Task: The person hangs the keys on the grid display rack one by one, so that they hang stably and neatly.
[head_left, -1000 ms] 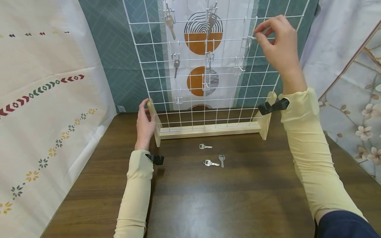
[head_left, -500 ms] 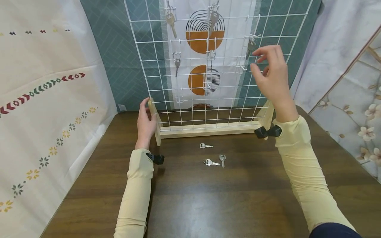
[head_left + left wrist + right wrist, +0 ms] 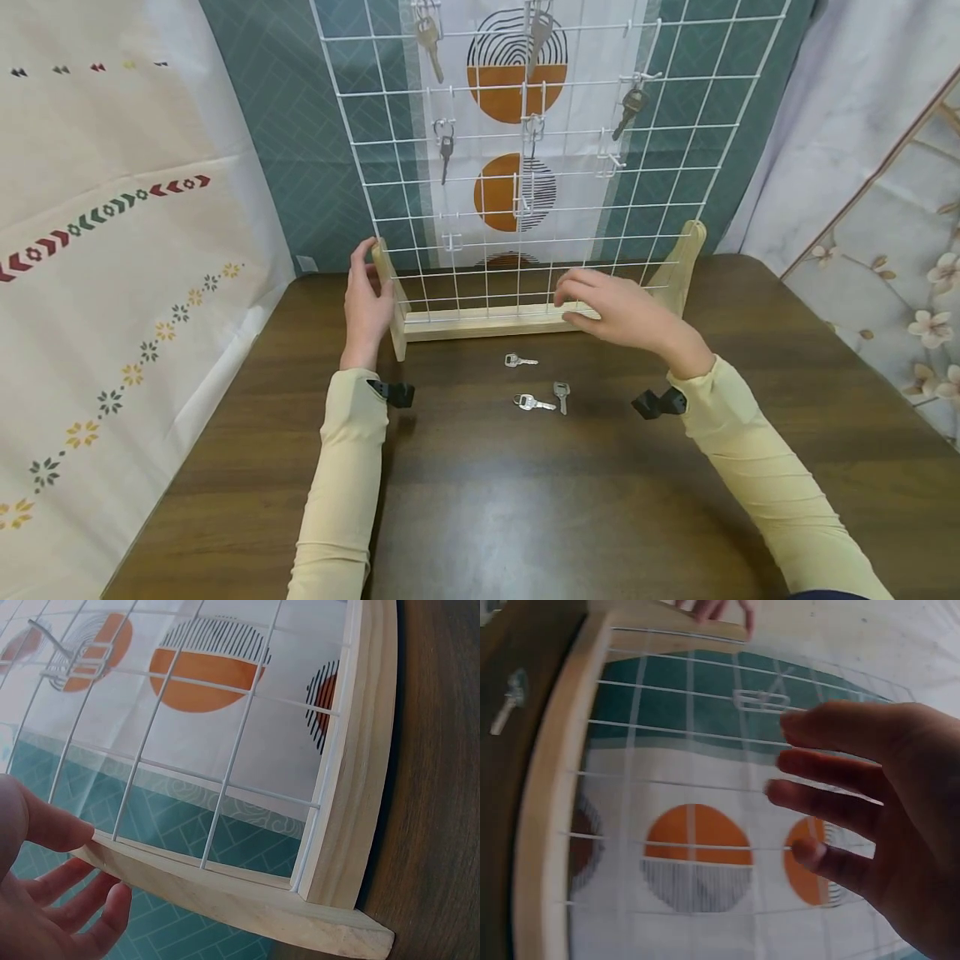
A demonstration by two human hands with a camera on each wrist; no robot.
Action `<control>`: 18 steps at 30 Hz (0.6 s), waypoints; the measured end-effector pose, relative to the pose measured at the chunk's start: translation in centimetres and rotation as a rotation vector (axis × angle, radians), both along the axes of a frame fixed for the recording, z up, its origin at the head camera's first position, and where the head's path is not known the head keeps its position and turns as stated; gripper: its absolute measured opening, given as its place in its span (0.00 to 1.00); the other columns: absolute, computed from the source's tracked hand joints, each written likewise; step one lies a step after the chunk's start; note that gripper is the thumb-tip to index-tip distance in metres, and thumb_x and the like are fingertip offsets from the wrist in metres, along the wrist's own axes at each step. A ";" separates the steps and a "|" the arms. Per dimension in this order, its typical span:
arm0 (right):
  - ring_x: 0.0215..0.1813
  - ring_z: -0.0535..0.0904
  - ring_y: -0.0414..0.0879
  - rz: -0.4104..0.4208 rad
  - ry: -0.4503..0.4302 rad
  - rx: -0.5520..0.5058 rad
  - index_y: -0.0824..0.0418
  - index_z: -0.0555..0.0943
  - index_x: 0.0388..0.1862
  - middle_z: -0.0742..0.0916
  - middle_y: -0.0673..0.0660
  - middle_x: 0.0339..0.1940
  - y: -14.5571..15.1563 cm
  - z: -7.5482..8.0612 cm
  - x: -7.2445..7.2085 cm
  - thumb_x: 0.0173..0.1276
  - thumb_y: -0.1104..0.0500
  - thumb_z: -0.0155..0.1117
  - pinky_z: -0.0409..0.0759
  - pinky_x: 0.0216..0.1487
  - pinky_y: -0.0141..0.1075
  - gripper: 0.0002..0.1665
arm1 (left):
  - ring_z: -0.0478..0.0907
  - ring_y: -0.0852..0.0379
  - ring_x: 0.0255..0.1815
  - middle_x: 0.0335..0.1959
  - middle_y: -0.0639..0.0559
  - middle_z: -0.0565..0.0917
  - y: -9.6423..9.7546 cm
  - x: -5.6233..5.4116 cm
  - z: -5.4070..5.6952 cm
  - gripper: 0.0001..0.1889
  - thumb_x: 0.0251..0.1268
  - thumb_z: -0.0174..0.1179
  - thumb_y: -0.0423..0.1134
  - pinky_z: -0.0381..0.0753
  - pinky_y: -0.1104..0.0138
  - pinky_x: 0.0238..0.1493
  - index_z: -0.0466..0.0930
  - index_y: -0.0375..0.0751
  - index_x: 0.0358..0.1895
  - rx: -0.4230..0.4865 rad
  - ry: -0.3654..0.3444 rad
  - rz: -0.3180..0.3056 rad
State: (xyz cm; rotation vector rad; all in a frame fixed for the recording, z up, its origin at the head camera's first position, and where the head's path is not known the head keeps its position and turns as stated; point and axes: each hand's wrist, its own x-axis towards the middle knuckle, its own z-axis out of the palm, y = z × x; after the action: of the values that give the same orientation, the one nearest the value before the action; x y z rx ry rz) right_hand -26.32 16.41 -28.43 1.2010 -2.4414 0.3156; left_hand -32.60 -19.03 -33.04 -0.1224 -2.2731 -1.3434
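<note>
My left hand [image 3: 367,307] grips the left wooden side post [image 3: 225,905] of a white wire grid rack [image 3: 525,265], thumb on one face and fingers behind. Just in front of the rack's base, my right hand [image 3: 618,310] hovers with loosely bent fingers and nothing between them. Three loose keys lie on the table below it: one silver key [image 3: 521,361] near the base, a silver key with a ring [image 3: 534,403], and a darker key [image 3: 562,397] beside that one. On the grid's right side a key [image 3: 632,108] hangs from a hook.
Several keys hang higher on the grid, among them a brass-coloured key [image 3: 430,46] and a small dark key [image 3: 446,157]. Bare hooks, such as a lower left hook [image 3: 452,242], stick out from the wires. The brown table [image 3: 480,517] extends toward me.
My right hand has let go at the grid's upper right, leaving a key hanging there, and has come down and left toward the loose keys. My left hand stays on the post.
</note>
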 end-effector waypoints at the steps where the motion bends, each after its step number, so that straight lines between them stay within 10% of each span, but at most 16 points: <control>1: 0.42 0.81 0.47 0.015 -0.026 0.039 0.58 0.78 0.40 0.82 0.53 0.43 0.0 -0.6 -0.1 0.62 0.61 0.68 0.80 0.42 0.43 0.09 | 0.73 0.42 0.54 0.60 0.39 0.71 0.0 0.0 0.0 0.35 0.69 0.50 0.29 0.75 0.49 0.52 0.53 0.66 0.73 0.000 -0.001 0.000; 12: 0.36 0.76 0.41 0.024 -0.470 0.287 0.55 0.78 0.43 0.80 0.50 0.38 -0.3 -7.6 -0.7 0.64 0.51 0.67 0.73 0.35 0.32 0.13 | 0.74 0.41 0.53 0.59 0.38 0.71 0.0 -0.2 0.1 0.35 0.69 0.50 0.28 0.76 0.49 0.51 0.54 0.64 0.73 -0.008 0.016 0.003; 18: 0.29 0.68 0.34 0.001 -0.518 0.273 0.54 0.77 0.38 0.77 0.48 0.34 -0.2 -9.3 -1.2 0.62 0.54 0.69 0.67 0.31 0.29 0.11 | 0.75 0.41 0.53 0.57 0.38 0.72 0.1 -0.3 -0.1 0.34 0.69 0.49 0.28 0.76 0.49 0.51 0.54 0.62 0.73 0.003 0.017 -0.001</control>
State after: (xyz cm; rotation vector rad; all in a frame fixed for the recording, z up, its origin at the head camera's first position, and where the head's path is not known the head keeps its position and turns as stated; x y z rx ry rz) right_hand -27.51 16.17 -37.75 1.3661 -3.0087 0.3344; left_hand -32.86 -18.96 -33.15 -0.1333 -2.2572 -1.3418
